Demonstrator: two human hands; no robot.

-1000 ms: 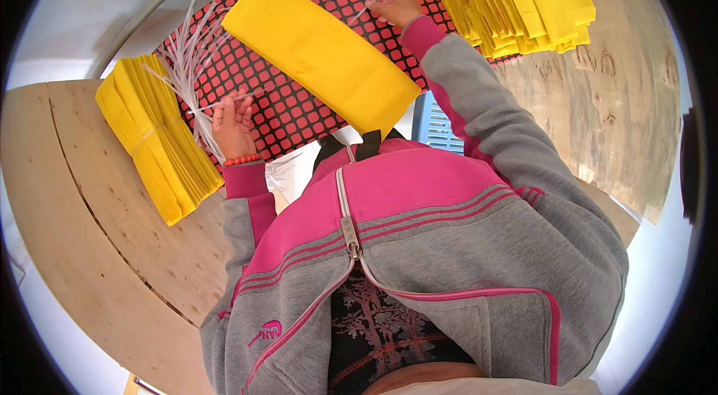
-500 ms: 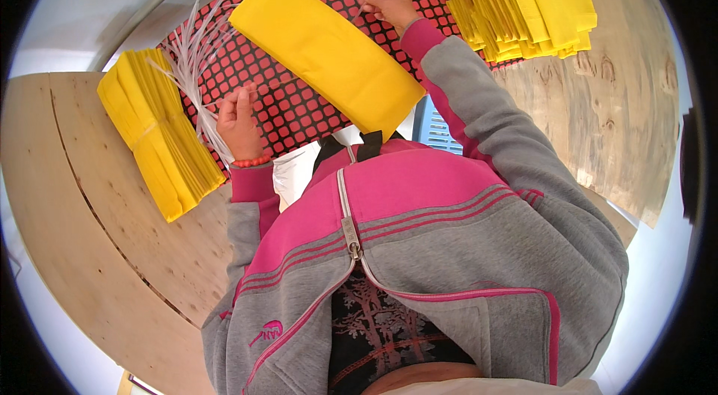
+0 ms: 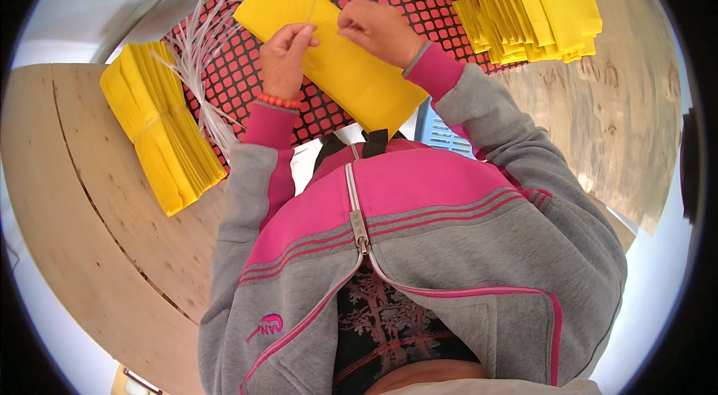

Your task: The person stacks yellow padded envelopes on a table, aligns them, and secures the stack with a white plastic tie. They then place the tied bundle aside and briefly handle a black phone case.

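A long, flat bundle of folded yellow sheets [image 3: 359, 84], fabric or paper, lies slantwise on a red-and-black grid-patterned mat [image 3: 224, 73]. Over its upper half, my left hand [image 3: 284, 58] is closed in a pinch on a thin clear plastic strip [image 3: 314, 3], whose end sticks up past the fingertips. Close by on the right, my right hand [image 3: 380, 30] is also over the bundle, its fingers curled together. Whatever those fingers hold is hidden. The strip's course around the bundle cannot be made out.
Several loose whitish strips [image 3: 196, 69] lie fanned out left of the bundle. Beside them, a tied yellow stack [image 3: 161, 126] rests on the wooden table [image 3: 75, 170]. A larger yellow pile [image 3: 516, 6] is at the far right. Below the mat's near edge shows a blue slotted crate [image 3: 445, 132].
Both hands have come inward from either side of the yellow bundle and now meet above it. Earlier, each pinched a strip, with the hands far apart. The bundle has hardly moved.
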